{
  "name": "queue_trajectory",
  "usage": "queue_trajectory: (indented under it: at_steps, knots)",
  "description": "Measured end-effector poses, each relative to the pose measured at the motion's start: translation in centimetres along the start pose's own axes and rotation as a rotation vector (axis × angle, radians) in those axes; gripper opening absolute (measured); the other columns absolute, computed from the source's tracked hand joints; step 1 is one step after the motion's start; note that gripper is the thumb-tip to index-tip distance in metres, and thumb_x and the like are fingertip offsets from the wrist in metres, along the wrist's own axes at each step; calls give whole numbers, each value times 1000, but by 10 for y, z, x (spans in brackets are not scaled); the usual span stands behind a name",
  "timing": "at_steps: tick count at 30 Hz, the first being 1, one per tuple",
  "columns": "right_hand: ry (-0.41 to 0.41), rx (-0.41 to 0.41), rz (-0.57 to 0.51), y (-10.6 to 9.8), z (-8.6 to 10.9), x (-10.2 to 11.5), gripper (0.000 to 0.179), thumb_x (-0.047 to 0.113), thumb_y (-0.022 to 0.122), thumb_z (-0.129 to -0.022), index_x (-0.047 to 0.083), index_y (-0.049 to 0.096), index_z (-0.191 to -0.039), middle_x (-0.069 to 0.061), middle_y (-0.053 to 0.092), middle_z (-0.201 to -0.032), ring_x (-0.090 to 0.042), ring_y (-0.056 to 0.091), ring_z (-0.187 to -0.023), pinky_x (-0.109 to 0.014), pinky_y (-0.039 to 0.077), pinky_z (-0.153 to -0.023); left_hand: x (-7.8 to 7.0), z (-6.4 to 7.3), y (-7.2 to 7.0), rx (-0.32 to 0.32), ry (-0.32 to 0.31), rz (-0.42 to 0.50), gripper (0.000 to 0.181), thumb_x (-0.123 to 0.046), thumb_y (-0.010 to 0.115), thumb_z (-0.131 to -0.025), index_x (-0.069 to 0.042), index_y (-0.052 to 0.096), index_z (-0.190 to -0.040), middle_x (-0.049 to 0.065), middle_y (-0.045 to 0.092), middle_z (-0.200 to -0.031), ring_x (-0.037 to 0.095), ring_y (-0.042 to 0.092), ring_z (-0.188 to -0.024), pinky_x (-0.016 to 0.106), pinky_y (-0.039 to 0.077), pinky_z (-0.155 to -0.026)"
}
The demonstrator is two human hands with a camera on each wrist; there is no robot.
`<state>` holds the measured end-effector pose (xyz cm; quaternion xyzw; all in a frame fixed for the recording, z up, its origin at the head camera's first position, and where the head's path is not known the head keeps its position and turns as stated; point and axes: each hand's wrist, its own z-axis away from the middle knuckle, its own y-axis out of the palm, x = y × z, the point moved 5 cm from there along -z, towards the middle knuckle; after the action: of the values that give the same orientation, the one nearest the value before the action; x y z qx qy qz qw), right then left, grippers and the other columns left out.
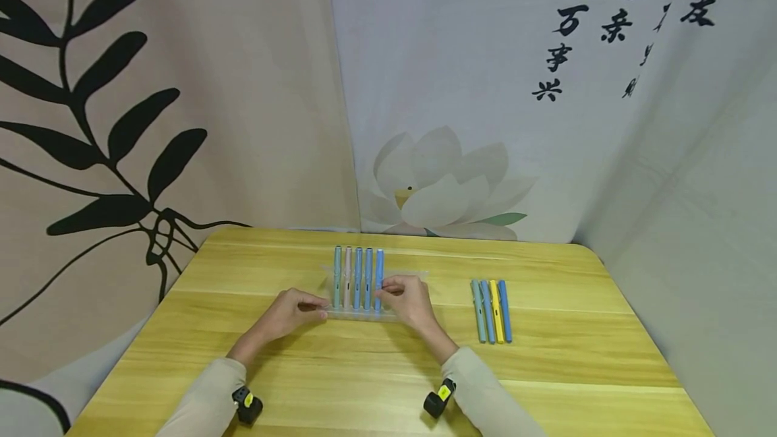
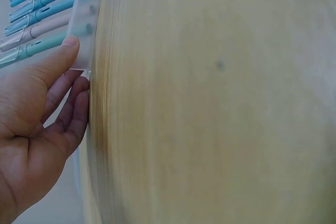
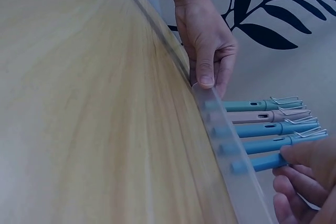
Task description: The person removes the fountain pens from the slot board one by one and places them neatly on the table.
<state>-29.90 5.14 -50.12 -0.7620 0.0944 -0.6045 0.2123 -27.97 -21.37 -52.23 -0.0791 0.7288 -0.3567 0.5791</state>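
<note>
A translucent pen holder [image 1: 358, 316] stands on the wooden table, with a row of upright capped pens in it. From the left come a green pen [image 1: 337, 275], a pink pen [image 1: 348, 275] and two blue pens [image 1: 368, 275]. At the right end of the row is another blue pen [image 3: 266, 162], its foot in the holder, pinched between thumb and fingers of my right hand [image 1: 411, 300]. My left hand [image 1: 297, 310] grips the holder's left end. In the left wrist view its thumb [image 2: 70, 41] lies on the holder's face beside the green pen.
To the right on the table [image 1: 577, 356] lies a row of loose pens: a green pen [image 1: 478, 312], a yellow pen [image 1: 497, 309] and two blue pens [image 1: 505, 312]. Printed cloth curtains [image 1: 273, 120] hang behind the table's far edge.
</note>
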Motion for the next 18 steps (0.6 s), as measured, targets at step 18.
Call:
queue_trajectory:
  at_steps: [18]
  knots:
    - [-17,-47,31,-30,2,18,21,22,77,-93,9,79,-109,-1,78,-98,-17,72,-90,-34,60,-79,1,1,1,-7,7,-12,30,-24,73,-97,-5,76,-119,8,76,-116,24,72,-104,30,58,-84]
